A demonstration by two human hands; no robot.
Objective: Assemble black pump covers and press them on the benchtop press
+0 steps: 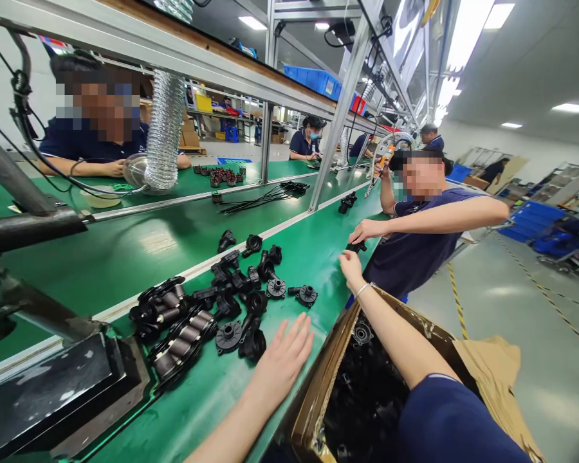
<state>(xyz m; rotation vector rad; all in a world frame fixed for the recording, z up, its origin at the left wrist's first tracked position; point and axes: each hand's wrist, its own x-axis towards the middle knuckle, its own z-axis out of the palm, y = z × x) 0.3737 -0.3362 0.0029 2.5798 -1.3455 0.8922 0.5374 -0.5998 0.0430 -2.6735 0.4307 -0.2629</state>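
My left hand (pixel 285 352) lies flat on the green bench (pixel 318 222), fingers stretched out and holding nothing. Just beyond its fingertips are a black plastic pump housing (pixel 307 295) with a side spout and a loose heap of similar housings (pixel 229 336). My right hand (pixel 352 270) reaches out to the bench's near edge, its fingers curled against a small black plastic part (pixel 356 246). A co-worker's hand (pixel 370 229) is on that same part from the other side. My fingers partly hide the contact.
An open cardboard box (pixel 328 373) of black parts stands below my right arm. Dark coil-like cylinders (pixel 188 334) lie left of the housings. A black metal fixture (pixel 53 399) fills the lower left. The co-worker at right holds an orange tool (pixel 383 161). Metal posts (pixel 340 109) rise along the bench.
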